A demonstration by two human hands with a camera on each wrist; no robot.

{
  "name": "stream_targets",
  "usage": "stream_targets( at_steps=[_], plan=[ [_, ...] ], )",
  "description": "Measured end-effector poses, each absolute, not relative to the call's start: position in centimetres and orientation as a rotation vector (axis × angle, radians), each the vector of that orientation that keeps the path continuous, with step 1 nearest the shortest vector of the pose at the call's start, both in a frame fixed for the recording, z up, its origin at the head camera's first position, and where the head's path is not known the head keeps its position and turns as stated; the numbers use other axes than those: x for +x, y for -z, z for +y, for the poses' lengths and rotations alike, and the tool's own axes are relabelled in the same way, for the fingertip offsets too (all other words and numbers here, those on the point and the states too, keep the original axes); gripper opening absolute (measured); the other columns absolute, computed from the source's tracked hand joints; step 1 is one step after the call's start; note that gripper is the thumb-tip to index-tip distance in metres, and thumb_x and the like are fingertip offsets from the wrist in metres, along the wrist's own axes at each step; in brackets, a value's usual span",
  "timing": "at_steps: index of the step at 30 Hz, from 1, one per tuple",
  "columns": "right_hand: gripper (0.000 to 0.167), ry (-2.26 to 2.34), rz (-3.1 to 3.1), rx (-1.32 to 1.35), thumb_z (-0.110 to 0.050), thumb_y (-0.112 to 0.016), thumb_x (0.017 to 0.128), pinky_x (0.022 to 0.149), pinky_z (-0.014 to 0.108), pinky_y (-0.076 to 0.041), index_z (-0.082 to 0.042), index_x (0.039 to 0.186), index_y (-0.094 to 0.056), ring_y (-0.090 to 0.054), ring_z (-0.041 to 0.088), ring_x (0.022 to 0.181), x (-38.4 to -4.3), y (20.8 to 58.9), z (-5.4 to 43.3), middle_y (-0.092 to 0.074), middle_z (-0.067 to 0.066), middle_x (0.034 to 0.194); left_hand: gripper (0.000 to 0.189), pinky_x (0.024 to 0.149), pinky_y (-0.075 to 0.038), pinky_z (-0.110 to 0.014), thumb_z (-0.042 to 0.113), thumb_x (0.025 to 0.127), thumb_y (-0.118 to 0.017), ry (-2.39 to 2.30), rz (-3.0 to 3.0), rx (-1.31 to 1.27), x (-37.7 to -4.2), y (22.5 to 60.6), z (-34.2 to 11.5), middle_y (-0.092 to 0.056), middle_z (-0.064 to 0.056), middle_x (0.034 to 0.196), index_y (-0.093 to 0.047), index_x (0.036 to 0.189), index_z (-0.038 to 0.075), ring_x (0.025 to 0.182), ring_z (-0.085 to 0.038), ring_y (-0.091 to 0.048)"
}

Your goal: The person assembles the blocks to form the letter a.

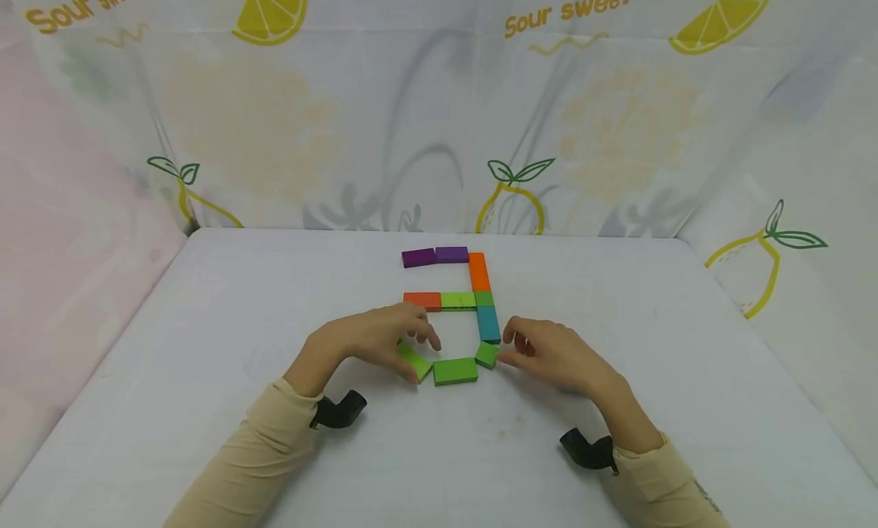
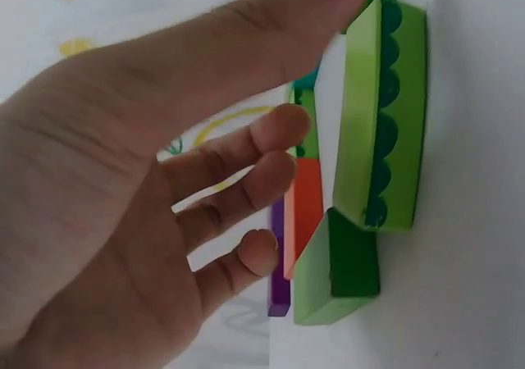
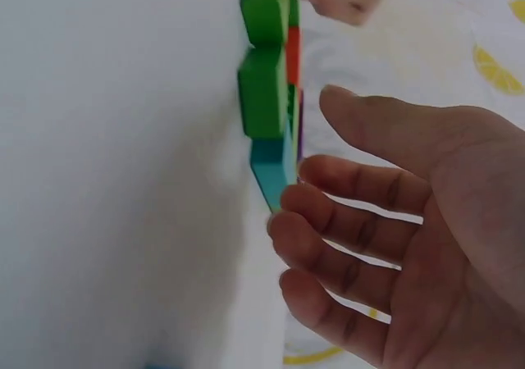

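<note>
My left hand (image 1: 373, 336) hovers over a tilted light green block (image 1: 416, 363) at the lower left of a block outline, partly covering it. In the left wrist view its fingers are loosely bent with nothing between them. A longer green block (image 2: 361, 115) with a scalloped dark edge lies beside that hand. On the other side, my right hand (image 1: 552, 353) has its fingertips close to a small tilted green block (image 1: 487, 354). Its fingers are spread and relaxed, holding nothing. A teal block (image 1: 488, 324) stands just above that corner.
The outline continues away from me with a small green block (image 1: 483, 299), a light green block (image 1: 458, 301), a red-orange block (image 1: 421, 301), an orange block (image 1: 479, 272), a violet block (image 1: 451, 254) and a dark purple block (image 1: 418, 258). A lemon-print cloth (image 1: 439, 116) hangs behind the white table (image 1: 261, 284).
</note>
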State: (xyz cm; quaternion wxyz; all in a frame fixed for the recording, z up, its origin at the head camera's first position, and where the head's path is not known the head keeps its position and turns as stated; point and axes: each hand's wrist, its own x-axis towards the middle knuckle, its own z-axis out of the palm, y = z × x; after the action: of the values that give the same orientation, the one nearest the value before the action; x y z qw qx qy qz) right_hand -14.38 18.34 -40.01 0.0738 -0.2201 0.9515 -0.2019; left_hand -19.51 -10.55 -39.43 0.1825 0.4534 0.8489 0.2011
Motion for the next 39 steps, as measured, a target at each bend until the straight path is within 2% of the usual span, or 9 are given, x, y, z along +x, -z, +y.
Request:
stream_targets(
  at_steps=[9, 13, 18, 26, 33, 39],
  plan=[
    [0.021, 0.615, 2.656, -0.671, -0.029, -0.065, 0.088, 0.069, 0.024, -0.046, -0.015, 0.102, -0.061, -0.054, 0.009, 0.081, -14.3, 38.2, 21.3, -0.060, -0.007, 0.086, 0.030, 0.085, -0.046, -0.029, 0.014, 0.077, -0.077, -0.516, 2.334, 1.231, -19.8, 39.2, -11.5, -0.060, 0.001, 0.099, -0.070, 0.106, 0.020, 0.098, -0.016, -0.054],
    [0.023, 0.621, 2.612, -0.693, -0.029, -0.066, 0.087, 0.073, 0.025, -0.047, -0.013, 0.104, -0.060, -0.055, 0.010, 0.086, -14.2, 38.0, 22.1, -0.060, -0.007, 0.091, 0.029, 0.083, -0.046, -0.027, 0.011, 0.078, -0.074, -0.538, 2.323, 1.186, -19.8, 39.3, -11.6, -0.060, 0.002, 0.098, -0.071, 0.105, 0.020, 0.097, -0.016, -0.053],
    [0.026, 0.617, 2.592, -0.685, -0.028, -0.069, 0.084, 0.077, 0.027, -0.047, -0.013, 0.103, -0.060, -0.055, 0.013, 0.090, -14.1, 37.9, 22.8, -0.060, -0.004, 0.095, 0.028, 0.082, -0.045, -0.027, 0.012, 0.079, -0.074, -0.528, 2.339, 1.182, -19.8, 39.2, -11.6, -0.059, 0.003, 0.098, -0.070, 0.105, 0.021, 0.094, -0.015, -0.052],
    [0.031, 0.577, 2.536, -0.603, -0.028, -0.076, 0.077, 0.074, 0.027, -0.043, -0.014, 0.099, -0.060, -0.051, 0.014, 0.086, -13.9, 37.9, 23.4, -0.057, -0.001, 0.090, 0.028, 0.081, -0.044, -0.026, 0.012, 0.079, -0.074, -0.523, 2.346, 1.177, -19.8, 39.1, -11.5, -0.059, 0.003, 0.098, -0.070, 0.105, 0.021, 0.093, -0.014, -0.051],
    [0.034, 0.584, 2.481, -0.511, -0.027, -0.080, 0.073, 0.076, 0.029, -0.043, -0.015, 0.098, -0.059, -0.050, 0.015, 0.087, -13.7, 37.7, 24.0, -0.057, -0.001, 0.091, 0.030, 0.081, -0.045, -0.027, 0.014, 0.078, -0.076, -0.550, 2.352, 1.214, -20.0, 39.2, -11.6, -0.060, 0.003, 0.100, -0.069, 0.107, 0.020, 0.094, -0.015, -0.052],
    [0.035, 0.606, 2.467, -0.473, -0.024, -0.079, 0.073, 0.076, 0.031, -0.043, -0.015, 0.099, -0.058, -0.050, 0.016, 0.089, -13.5, 37.5, 24.4, -0.057, 0.000, 0.093, 0.033, 0.080, -0.049, -0.032, 0.019, 0.079, -0.076, -0.681, 2.463, 1.216, -20.8, 38.8, -12.6, -0.061, -0.002, 0.106, -0.066, 0.111, 0.015, 0.089, -0.017, -0.057]
  ],
)
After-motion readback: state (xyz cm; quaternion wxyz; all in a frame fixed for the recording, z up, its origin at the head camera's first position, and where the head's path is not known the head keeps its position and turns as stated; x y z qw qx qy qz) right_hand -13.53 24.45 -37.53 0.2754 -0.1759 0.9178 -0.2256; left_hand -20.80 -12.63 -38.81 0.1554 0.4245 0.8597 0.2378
